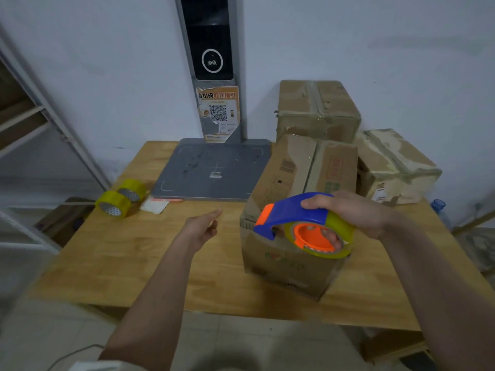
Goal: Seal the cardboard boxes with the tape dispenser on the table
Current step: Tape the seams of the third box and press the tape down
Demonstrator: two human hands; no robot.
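Observation:
My right hand point(351, 212) grips a blue and orange tape dispenser point(300, 218) loaded with a yellowish roll, held over the near end of a long cardboard box point(289, 183) on the wooden table point(160, 253). My left hand point(203, 227) hovers above the table to the left of that box, thumb out and fingers loosely curled, holding nothing. Two more cardboard boxes stand behind: one taped box point(316, 111) against the wall and one worn box point(396, 164) at the right.
Two yellow tape rolls point(120, 198) lie at the table's left edge beside a white slip of paper point(155, 206). A grey scanner stand with a flat base point(211, 172) occupies the back middle. A metal shelf frame point(53, 121) stands at the left.

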